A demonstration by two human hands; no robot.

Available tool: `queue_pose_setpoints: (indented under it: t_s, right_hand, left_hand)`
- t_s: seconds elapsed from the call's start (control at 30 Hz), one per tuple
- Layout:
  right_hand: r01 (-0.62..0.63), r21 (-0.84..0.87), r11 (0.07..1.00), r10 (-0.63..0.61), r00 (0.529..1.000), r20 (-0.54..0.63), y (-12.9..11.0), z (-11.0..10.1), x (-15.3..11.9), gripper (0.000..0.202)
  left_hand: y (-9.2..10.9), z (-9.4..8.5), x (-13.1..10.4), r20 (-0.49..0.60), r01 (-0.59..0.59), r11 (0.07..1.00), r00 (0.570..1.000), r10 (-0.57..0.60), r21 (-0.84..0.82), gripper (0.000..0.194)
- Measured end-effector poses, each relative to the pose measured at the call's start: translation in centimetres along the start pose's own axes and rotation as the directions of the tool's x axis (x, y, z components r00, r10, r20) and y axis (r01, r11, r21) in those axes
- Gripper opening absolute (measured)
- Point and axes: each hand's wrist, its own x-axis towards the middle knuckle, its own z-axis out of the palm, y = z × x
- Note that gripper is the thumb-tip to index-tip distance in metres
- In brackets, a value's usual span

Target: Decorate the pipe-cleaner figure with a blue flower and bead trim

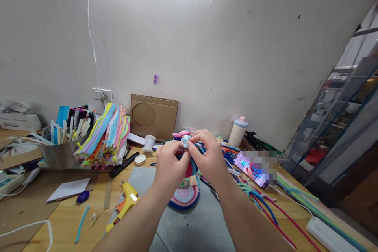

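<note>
My left hand and my right hand meet in front of me, fingertips closed in a pinch. Between them is a small pale-blue fuzzy flower. Pink fuzzy petals show just behind it; whether they join the flower I cannot tell. Below my hands sits a round coiled pipe-cleaner piece in white, pink and dark blue, with small cream and green bits on its upper part. My fingers partly hide this piece. It rests on a grey cutting mat.
A yellow glue gun lies left of the mat. Bundled pastel pipe cleaners and a metal holder of sticks stand further left. Loose pipe cleaners, a phone and a bottle are at right. Cardboard leans on the wall.
</note>
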Motion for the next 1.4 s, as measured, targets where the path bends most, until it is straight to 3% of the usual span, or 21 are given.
queue_pose_setpoints:
  t_s: [0.3, 0.5, 0.63, 0.83, 0.93, 1.0, 1.13, 1.27, 1.4]
  right_hand:
    - [0.032, 0.183, 0.983, -0.021, 0.998, -0.061, 0.4, -0.4, -0.2, 0.02]
    - [-0.017, 0.19, 0.982, 0.034, 0.996, -0.088, 2.1, -1.3, -0.7, 0.02]
    - [-0.049, 0.204, 0.978, 0.073, 0.991, -0.111, 3.5, -1.9, -1.3, 0.022]
    - [-0.102, 0.207, 0.973, 0.136, 0.977, -0.161, 4.6, -1.9, -1.9, 0.028]
    - [-0.129, 0.22, 0.967, 0.172, 0.967, -0.188, 4.3, -1.4, -2.1, 0.016]
    - [-0.09, 0.219, 0.972, 0.13, 0.976, -0.175, 3.7, -1.2, -2.1, 0.01]
    - [0.033, 0.182, 0.983, -0.015, 0.995, -0.098, 1.9, -1.0, -1.6, 0.005]
    - [-0.002, 0.188, 0.982, 0.007, 1.0, -0.026, 0.5, -0.6, -0.7, 0.007]
    - [-0.041, 0.155, 0.987, 0.043, 0.999, -0.008, 0.2, 0.0, -0.1, 0.006]
  left_hand:
    - [-0.5, -0.6, -0.2, 0.02, 0.002, 1.0, 1.0, -0.002, 0.026, 0.011]
    - [-0.8, -1.2, 0.0, 0.024, 0.041, 0.999, 0.999, -0.041, 0.016, 0.013]
    - [-1.4, -2.1, -0.2, 0.032, 0.1, 0.994, 0.995, -0.099, -0.038, 0.018]
    - [-2.3, -3.4, -0.2, -0.049, 0.13, 0.979, 0.989, -0.139, -0.158, 0.021]
    - [-2.1, -3.4, 0.0, -0.024, 0.103, 0.959, 0.993, -0.113, -0.263, 0.025]
    - [-1.9, -3.1, 0.1, 0.022, 0.111, 0.949, 0.994, -0.109, -0.294, 0.028]
    - [-1.5, -2.2, 0.4, 0.067, 0.121, 0.973, 0.992, -0.11, -0.195, 0.028]
    - [-1.1, -1.4, 0.4, 0.054, 0.066, 0.998, 0.996, -0.066, 0.003, 0.019]
    - [-0.7, -0.8, 0.5, 0.053, 0.004, 0.998, 0.999, -0.008, 0.068, 0.012]
